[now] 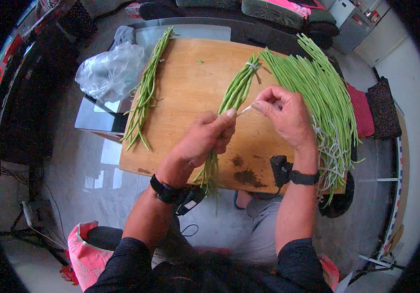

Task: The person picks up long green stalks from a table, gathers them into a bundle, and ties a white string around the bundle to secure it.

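Observation:
My left hand (210, 135) is closed around a bundle of green yardlong beans (237, 88), held at a slant over the wooden board. Near its upper end the bundle is bound with a pale tie (253, 66). Between thumb and fingers, my right hand (285, 113) pinches a white string (245, 110), which runs taut to the beans beside my left thumb. To the right lies a large pile of loose yardlong beans (312, 80). Tangled white strings (331, 154) rest on that pile's lower end. A smaller group of beans (147, 88) lies along the board's left edge.
Below everything is the wooden board (188, 80), with dark stains (248, 177) near its front edge. A clear plastic bag (111, 71) sits beyond its left side. One short bean piece (199, 61) lies near the back. Black devices are strapped to both wrists.

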Tool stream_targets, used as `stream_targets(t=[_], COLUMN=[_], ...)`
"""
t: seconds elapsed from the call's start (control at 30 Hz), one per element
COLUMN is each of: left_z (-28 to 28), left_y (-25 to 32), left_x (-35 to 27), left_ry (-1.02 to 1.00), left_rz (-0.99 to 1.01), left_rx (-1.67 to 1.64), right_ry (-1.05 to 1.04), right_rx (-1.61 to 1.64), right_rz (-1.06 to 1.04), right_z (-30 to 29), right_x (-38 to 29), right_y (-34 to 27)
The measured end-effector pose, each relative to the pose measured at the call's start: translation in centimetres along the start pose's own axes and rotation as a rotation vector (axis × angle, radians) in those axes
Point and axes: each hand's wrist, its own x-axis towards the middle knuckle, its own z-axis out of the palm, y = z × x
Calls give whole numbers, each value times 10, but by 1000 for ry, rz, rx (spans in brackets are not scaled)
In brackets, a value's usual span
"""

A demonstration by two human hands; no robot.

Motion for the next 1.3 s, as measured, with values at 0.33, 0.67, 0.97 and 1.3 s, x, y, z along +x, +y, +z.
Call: stream_targets(t=[0.33,0.67,0.97,1.3], left_z=[4,14,14,28], left_y=[2,-7,-23,0], left_x=[-1,0,8,-8], left_ry=[72,5,-166,-319], left_rz=[26,161,108,51], left_rx=[282,766,854,618], right_ry=[90,248,61,-80], right_rx=[-317,-374,309,392], right_rz=[-5,-273,-34,-152], right_z=[-35,-18,11,15], right_x=[-11,-1,5,9], right_y=[-1,-25,-36,-20])
